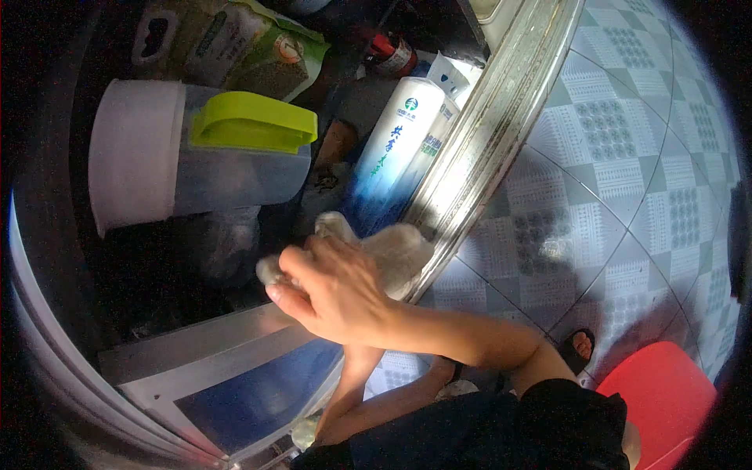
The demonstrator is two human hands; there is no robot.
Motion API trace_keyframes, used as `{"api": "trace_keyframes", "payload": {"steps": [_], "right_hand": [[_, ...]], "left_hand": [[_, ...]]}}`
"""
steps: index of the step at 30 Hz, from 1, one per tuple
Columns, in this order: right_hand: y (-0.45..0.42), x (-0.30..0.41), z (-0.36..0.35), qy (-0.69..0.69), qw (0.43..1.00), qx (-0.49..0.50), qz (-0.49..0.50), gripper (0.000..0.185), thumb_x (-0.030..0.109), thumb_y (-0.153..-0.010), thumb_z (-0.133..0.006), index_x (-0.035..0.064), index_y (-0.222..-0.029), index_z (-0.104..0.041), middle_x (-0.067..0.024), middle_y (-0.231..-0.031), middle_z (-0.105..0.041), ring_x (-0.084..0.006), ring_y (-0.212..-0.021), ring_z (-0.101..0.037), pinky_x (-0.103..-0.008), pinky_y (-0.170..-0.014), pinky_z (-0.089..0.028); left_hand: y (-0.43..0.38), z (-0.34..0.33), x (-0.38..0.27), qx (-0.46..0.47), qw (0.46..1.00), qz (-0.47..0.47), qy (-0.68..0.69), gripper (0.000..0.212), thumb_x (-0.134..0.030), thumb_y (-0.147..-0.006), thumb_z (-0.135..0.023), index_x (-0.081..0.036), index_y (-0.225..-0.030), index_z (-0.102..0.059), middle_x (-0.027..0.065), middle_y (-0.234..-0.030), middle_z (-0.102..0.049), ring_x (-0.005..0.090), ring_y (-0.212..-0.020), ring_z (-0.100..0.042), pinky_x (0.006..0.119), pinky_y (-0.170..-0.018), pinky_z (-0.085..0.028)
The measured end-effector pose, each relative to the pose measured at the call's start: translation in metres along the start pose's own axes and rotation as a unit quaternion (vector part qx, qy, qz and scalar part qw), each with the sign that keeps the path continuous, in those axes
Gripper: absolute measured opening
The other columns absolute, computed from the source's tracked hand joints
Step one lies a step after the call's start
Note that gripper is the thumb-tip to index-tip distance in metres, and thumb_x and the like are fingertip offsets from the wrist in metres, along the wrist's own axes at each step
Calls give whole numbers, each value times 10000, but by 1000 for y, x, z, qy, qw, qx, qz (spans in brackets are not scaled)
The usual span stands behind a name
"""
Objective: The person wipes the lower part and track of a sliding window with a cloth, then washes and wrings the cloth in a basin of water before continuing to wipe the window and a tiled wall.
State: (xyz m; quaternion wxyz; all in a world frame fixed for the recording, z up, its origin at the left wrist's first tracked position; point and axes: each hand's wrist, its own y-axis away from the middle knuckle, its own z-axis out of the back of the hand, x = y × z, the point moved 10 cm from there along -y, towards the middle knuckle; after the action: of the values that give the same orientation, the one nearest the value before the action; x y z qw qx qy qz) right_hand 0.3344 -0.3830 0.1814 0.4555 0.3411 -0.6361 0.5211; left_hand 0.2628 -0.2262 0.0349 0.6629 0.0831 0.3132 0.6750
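My right hand (335, 288) reaches in from the lower right over the front of a dark cabinet, its fingers closed around a bunched off-white cloth (402, 252). Part of the cloth sticks out past the thumb, and the rest spreads toward the metal sill (470, 158). Right above it lies a long white-and-blue package (399, 135) bearing writing. A bare forearm, apparently my left, passes beneath the right wrist; the left hand itself is hidden. Left of the package, a clear plastic container (247, 176) with a lime-green handle (255, 120) and a wide whitish end lies on its side.
A green printed bag (270, 53) lies at the back, near a red container (392, 56). An aluminium-framed panel with a blue face (258, 393) stands below the cabinet opening. Patterned floor tiles (605, 135) stretch to the right. A red plastic seat (658, 399) is at lower right, near a sandalled foot (580, 346).
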Motion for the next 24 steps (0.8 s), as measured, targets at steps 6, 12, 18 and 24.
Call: {"api": "trace_keyframes", "payload": {"steps": [6,12,18,24], "right_hand": [[62,-121,-27,144,951,194,-196,287,339,-891,-418,101,-888,-577,-155,-806,-623,-318,-673,-631,-496,-676,-464],[94,-156,-26,229,964,95,-97,250,272,-842,-458,63,-820,-594,-136,-666,-617,-296,-636,-616,-432,-592,-470],[99,-156,-45,233,952,148,-135,273,257,-859,-443,28,-802,-581,-160,-655,-615,-285,-617,-625,-395,-575,-501],[69,-46,-52,-73,951,218,-205,328,295,-914,-382,20,-848,-548,-117,-658,-589,-293,-558,-589,-434,-580,-497]], "left_hand": [[8,13,-31,-111,988,-101,41,114,-97,-744,-594,-25,-811,-653,195,-729,-629,344,-677,-630,391,-631,-490],[19,5,-12,-28,994,-79,-66,176,-166,-755,-579,-108,-882,-687,147,-740,-649,313,-693,-634,392,-654,-504],[46,8,48,-5,999,27,-38,208,-100,-824,-526,-14,-974,-642,141,-779,-669,231,-723,-652,338,-673,-510],[51,43,57,-169,982,-37,75,242,-120,-800,-579,37,-982,-601,179,-782,-654,282,-715,-660,355,-648,-509]]}}
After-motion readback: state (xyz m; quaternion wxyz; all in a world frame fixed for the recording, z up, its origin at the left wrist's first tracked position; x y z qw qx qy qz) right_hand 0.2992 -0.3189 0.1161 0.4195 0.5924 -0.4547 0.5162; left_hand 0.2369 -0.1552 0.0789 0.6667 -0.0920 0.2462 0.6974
